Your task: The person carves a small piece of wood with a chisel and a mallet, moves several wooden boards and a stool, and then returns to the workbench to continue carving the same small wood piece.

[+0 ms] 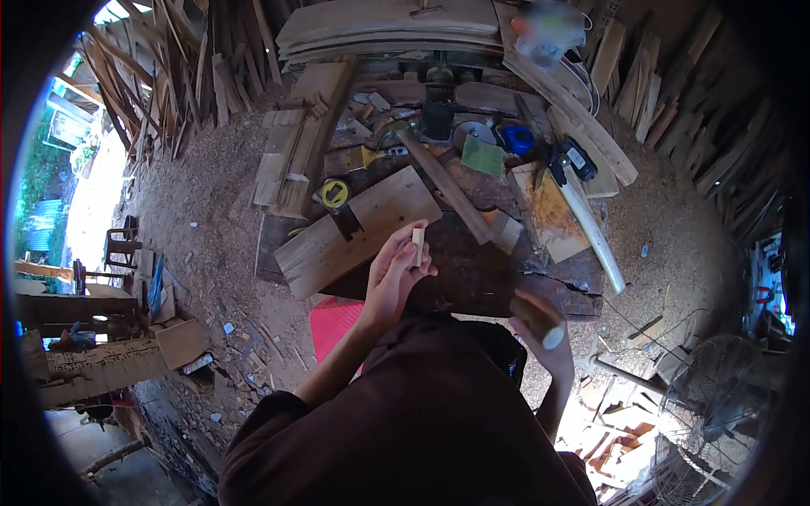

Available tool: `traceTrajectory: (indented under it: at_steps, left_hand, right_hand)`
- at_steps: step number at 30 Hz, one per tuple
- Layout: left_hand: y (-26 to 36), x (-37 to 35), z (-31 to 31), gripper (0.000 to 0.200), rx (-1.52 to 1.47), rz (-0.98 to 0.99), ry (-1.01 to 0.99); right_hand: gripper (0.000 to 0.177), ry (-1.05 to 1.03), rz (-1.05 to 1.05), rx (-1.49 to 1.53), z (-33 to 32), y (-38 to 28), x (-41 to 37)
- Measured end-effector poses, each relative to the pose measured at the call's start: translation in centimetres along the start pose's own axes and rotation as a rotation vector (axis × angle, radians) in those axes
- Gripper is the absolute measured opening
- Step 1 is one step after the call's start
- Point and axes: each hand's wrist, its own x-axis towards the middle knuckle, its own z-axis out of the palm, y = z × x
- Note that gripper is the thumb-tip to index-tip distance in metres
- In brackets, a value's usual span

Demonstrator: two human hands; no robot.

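Observation:
My left hand is raised at the near edge of the workbench, its fingers closed on a small pale wood block held upright. Close behind that hand lies a wide wooden board with a yellow tape measure on it. My right hand is off the bench's near right edge, smeared by motion. It seems curled round a brownish thing with a pale round end, whose kind I cannot make out.
On the bench are a narrow wood strip, a paintbrush, green sandpaper, a blue roll and a long pale bar. Stacked planks stand behind. A wire fan guard is at right.

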Motion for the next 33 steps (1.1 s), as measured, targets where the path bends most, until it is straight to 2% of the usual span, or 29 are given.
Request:
traceTrajectory:
  at_steps: [1,3,5,7,9,11,12,14,16,17,19,21,22,24,26,28,30,33]
  left_hand:
    - [0.1,0.0,0.3,0.036,-0.019,-0.002,-0.007]
    - [0.0,0.0,0.4,0.037,0.07,0.035,-0.021]
    - [-0.3,-0.2,0.3,0.038,0.159,0.069,-0.03]
    - [-0.6,-0.4,-0.1,0.038,0.187,-0.006,-0.055]
    - [-0.4,-0.7,0.2,0.039,0.163,-0.046,-0.052]
    - [-0.2,-1.0,0.2,0.041,0.141,-0.088,-0.048]
    - [-0.2,-1.1,0.1,0.041,0.184,-0.111,-0.029]
    - [-0.7,-1.0,-0.5,0.042,0.221,-0.137,0.002]
    - [-2.5,-0.3,-2.7,0.039,0.641,0.015,-0.068]
    - [-3.4,-0.2,-3.5,0.039,0.637,0.014,-0.054]
    - [-5.5,0.5,-5.3,0.037,0.928,0.075,-0.014]
    - [-7.8,0.9,-7.0,0.034,0.903,0.145,0.024]
    - [-7.8,1.0,-7.0,0.033,1.008,0.141,-0.041]
    - [-8.0,1.3,-7.0,0.032,1.107,0.131,-0.101]
    - [-8.4,1.6,-6.9,0.03,1.16,0.364,-0.119]
    - [-8.4,1.5,-6.7,0.031,1.261,0.346,-0.071]
    - [-8.4,1.4,-6.5,0.032,1.366,0.326,-0.023]
    - [-8.1,0.9,-6.5,0.031,1.447,0.299,0.086]
  right_hand:
    - [0.045,0.001,-0.004,-0.001,0.3,0.1,0.0]
    - [0.045,0.118,-0.239,-0.227,1.5,0.2,-0.2]
    - [0.045,0.172,-0.282,-0.184,2.6,-0.2,0.2]
    - [0.044,0.167,-0.364,-0.135,3.3,-0.4,0.6]
    - [0.039,0.159,-0.335,-0.098,3.7,-1.3,0.5]
    - [0.029,0.171,-0.336,0.154,4.1,-1.8,0.6]
    - [0.029,0.17,-0.333,0.155,4.1,-1.6,0.7]
    - [0.019,0.14,-0.454,0.175,4.2,-0.9,1.2]
    - [0.018,0.179,-0.43,0.231,4.8,-0.1,1.7]
    - [0.018,0.23,-0.41,0.286,5.0,0.1,1.9]
    - [0.017,0.211,-0.418,0.338,5.0,-0.4,2.5]
    - [0.017,0.206,-0.444,0.319,5.0,-0.8,3.0]
    - [0.017,0.197,-0.443,0.318,4.8,-1.1,3.3]
    - [0.015,0.099,-0.639,0.137,4.2,-1.9,4.2]
    - [0.015,0.055,-0.691,0.132,4.0,-2.6,5.0]
    - [0.016,0.011,-0.747,0.129,4.2,-2.8,5.7]
    - [0.014,-0.056,-0.775,0.251,4.6,-2.5,6.4]
    - [0.014,-0.037,-0.729,0.406,5.4,-1.4,7.6]
